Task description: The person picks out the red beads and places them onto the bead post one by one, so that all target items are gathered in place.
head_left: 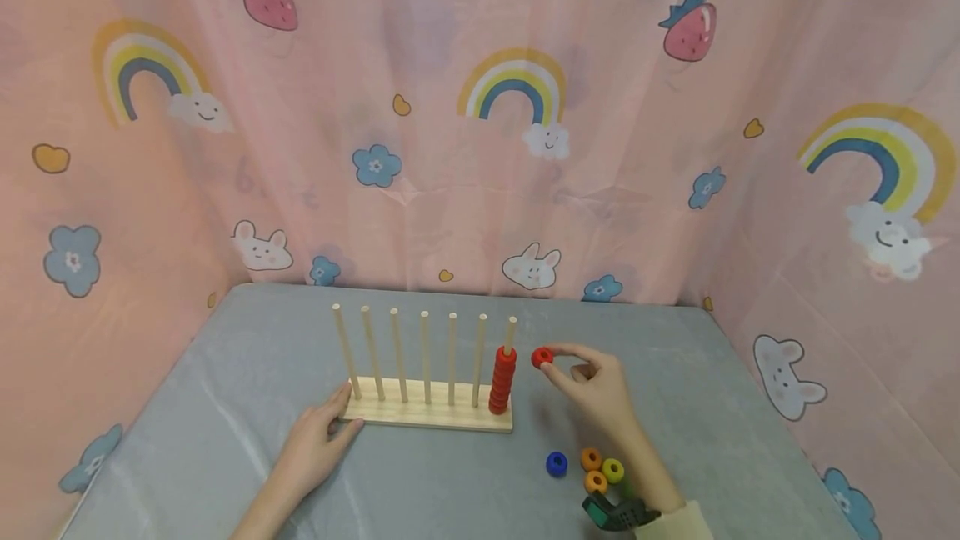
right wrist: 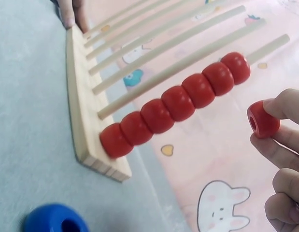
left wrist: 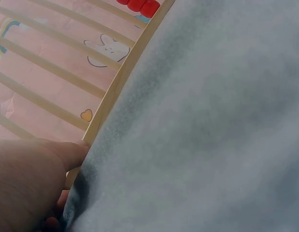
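A wooden peg rack (head_left: pixel 427 417) stands upright on the grey-covered table with a row of several thin pegs. Red beads (head_left: pixel 502 382) are stacked on its rightmost peg, whose tip sticks out above them; the other pegs are bare. At the base's left end, my left hand (head_left: pixel 311 444) holds the wood, thumb in front and fingers behind. To the right of the stacked peg, my right hand (head_left: pixel 603 390) pinches one red bead (right wrist: pixel 266 121) between thumb and fingertips, apart from the peg. The bead's hole shows in the right wrist view.
On the table at front right lie a blue bead (head_left: pixel 557 464), two orange beads (head_left: pixel 591 459) and a yellow bead (head_left: pixel 613 471), close to the right forearm. A dark wrist device (head_left: pixel 618 513) sits on that forearm. A pink printed curtain (head_left: pixel 420 223) surrounds the table's back and sides.
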